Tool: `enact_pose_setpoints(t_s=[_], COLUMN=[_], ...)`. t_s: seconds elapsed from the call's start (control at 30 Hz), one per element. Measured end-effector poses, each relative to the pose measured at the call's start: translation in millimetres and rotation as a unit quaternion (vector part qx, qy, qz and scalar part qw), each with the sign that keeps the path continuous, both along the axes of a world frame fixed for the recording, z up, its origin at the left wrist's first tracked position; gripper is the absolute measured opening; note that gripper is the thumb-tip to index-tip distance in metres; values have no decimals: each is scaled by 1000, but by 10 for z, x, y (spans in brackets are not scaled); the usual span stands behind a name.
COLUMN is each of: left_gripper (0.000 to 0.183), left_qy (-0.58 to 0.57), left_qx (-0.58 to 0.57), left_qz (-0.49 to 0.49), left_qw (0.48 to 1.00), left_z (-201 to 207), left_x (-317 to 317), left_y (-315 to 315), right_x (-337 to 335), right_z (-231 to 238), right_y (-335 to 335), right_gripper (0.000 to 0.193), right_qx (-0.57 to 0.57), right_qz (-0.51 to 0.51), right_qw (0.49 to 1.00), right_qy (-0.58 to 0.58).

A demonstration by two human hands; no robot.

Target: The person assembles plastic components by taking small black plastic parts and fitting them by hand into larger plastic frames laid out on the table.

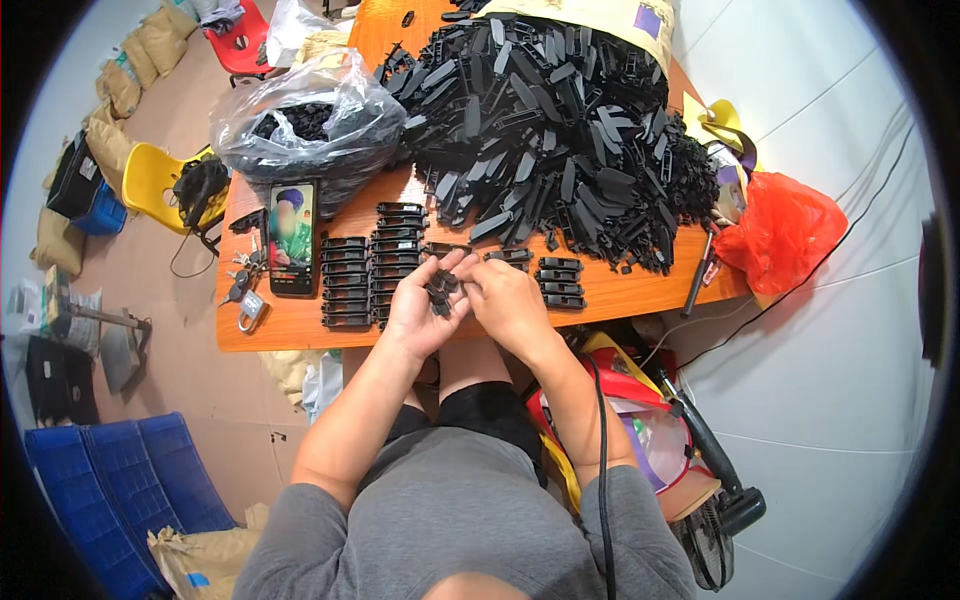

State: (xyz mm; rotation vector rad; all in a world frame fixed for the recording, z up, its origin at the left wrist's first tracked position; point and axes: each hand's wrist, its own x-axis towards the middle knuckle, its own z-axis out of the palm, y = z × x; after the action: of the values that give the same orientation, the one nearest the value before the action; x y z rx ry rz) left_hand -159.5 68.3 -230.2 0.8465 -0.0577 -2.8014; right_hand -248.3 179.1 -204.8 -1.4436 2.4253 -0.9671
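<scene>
Left hand [422, 305] cupped around small black parts [441, 292], near worktop [290, 327] edge. Right hand [508, 302] fingertips bunched alongside; can't tell if gripping. Parts probably light, stiff, slick; pinch edges.

Looks like a small-parts workshop: wood-look worktop [285, 338] heaped with loose black plastic parts [540, 130], clear plastic bag [240, 150] of dark bits, black pieces [345, 282] in rows; filled sacks [158, 40] on floor, plastic chairs [148, 185]

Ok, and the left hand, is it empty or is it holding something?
Not empty: the left hand is turned palm up, slightly cupped, with several small black parts lying in it.
</scene>
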Motion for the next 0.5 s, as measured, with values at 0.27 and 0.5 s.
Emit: enact_pose_setpoints(t_s=[0.27, 0.5], left_gripper=[39, 39], left_qy=[-1, 44], left_qx=[-26, -11], left_qz=[-15, -14], left_qw=[1000, 999], left_z=[-78, -239], left_x=[11, 6], left_y=[15, -32], right_x=[113, 163], right_z=[120, -18], right_y=[3, 23], right_gripper=[20, 16], right_qx=[37, 18], right_qz=[3, 24], right_qw=[999, 994], right_qy=[37, 109])
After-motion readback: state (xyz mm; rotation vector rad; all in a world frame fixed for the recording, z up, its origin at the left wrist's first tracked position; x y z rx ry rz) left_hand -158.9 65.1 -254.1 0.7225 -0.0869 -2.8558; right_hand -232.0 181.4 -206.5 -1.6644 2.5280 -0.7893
